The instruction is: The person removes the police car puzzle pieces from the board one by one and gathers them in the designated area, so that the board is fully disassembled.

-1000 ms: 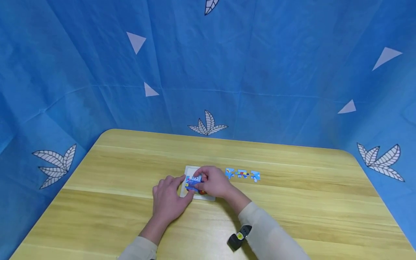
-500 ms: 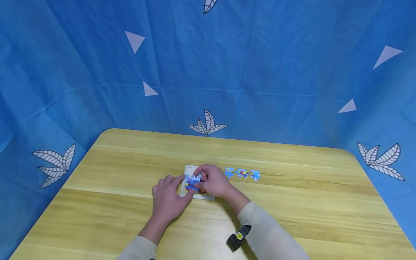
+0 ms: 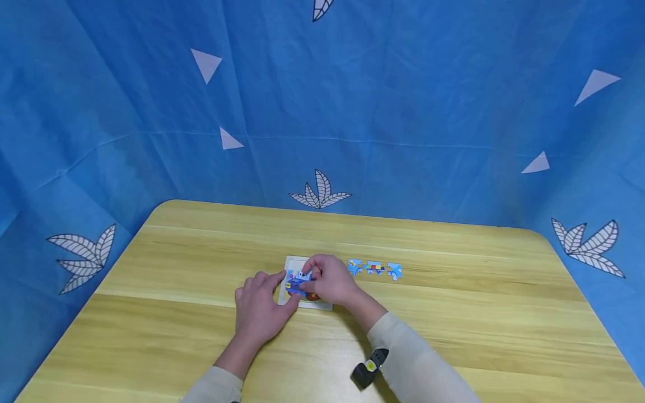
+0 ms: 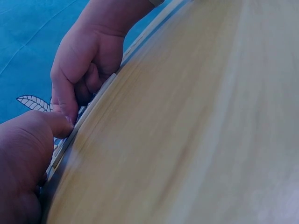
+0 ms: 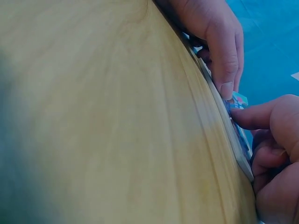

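A small white puzzle tray [image 3: 317, 305] lies on the table in the head view, partly filled with a blue cartoon picture that has eyes and red-orange parts. My right hand [image 3: 333, 284] pinches a blue puzzle piece [image 3: 296, 284] between thumb and bent forefinger, low over the tray. The left hand [image 3: 259, 309] rests at the tray's left side, its forefinger along the left rim and its thumb touching the front of the picture. From the right wrist, a blue piece corner [image 5: 240, 99] stands up between both hands. The right fingers hide the tray's right part.
Right of the tray lie three loose light-blue puzzle pieces in a row: a left one [image 3: 355, 266], a middle one [image 3: 375, 268] with coloured blocks, and a right one [image 3: 395, 271]. Behind the wooden table [image 3: 453, 302] hangs a blue curtain [image 3: 428, 84]. A black strap device [image 3: 370, 369] sits on the right sleeve.
The blue piece under the right fingers shifts and tilts slightly within the tray. Both hands stay nearly in place, and the loose pieces lie as before.
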Demonstrator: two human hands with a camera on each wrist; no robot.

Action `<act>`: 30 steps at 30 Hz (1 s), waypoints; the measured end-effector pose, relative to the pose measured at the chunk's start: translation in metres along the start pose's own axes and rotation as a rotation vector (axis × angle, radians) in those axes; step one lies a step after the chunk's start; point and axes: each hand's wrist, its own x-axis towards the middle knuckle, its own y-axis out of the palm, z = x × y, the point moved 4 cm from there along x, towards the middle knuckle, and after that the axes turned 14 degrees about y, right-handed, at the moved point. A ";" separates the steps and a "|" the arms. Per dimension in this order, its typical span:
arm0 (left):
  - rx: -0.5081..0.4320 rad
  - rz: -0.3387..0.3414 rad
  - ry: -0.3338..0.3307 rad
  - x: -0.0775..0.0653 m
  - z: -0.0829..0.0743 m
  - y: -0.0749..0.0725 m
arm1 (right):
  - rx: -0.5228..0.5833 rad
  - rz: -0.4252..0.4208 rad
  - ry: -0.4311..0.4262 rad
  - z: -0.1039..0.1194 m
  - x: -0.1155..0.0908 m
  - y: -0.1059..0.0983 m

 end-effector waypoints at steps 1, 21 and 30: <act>0.001 0.001 0.001 0.000 0.000 0.000 | 0.000 0.000 -0.002 0.000 0.000 0.000; -0.004 -0.002 0.005 0.002 0.000 -0.002 | 0.013 0.021 -0.024 0.003 0.000 -0.001; -0.006 0.007 -0.009 0.000 -0.001 -0.003 | -0.006 -0.022 -0.037 0.001 -0.002 -0.002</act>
